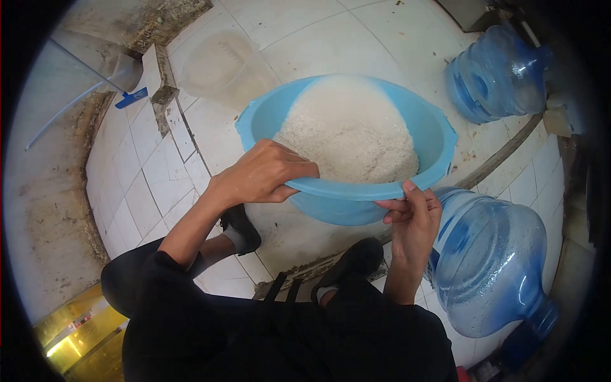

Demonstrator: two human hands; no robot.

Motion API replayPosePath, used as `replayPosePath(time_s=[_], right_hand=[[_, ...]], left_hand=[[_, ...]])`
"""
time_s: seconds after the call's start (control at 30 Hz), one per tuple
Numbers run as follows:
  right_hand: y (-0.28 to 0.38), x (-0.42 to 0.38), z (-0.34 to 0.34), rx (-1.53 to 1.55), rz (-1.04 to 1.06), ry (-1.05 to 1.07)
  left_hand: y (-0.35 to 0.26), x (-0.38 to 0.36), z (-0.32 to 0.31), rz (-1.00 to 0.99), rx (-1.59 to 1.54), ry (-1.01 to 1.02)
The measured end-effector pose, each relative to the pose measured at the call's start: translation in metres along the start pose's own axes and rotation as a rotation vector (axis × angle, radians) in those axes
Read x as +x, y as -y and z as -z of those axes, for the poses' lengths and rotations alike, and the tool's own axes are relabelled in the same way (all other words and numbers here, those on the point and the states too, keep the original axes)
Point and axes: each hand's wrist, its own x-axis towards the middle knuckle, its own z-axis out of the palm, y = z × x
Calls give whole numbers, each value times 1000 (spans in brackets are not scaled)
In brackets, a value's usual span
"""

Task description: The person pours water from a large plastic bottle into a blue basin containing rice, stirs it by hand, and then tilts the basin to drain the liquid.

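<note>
- The blue bowl (356, 191) is smooth plastic with a soft shine.
- The rice (350, 130) inside looks white, grainy and matt.
- The two water bottles (493, 261) are clear blue plastic, shiny.
- The floor (305, 38) is smooth white tile, stained, with rough dirty edges.
- The jug (223, 67) is cloudy plastic.

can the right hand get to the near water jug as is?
Probably yes. The right hand grips the basin rim, and the jug lies right beside it with nothing between; it would have to let go of the rim first.
</note>
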Motion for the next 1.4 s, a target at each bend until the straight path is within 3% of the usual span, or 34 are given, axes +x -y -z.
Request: replayPosePath(time_s=[1.4], right_hand=[[-3, 0, -2, 31, 12, 22]], left_hand=[[3, 0, -1, -13, -65, -70]])
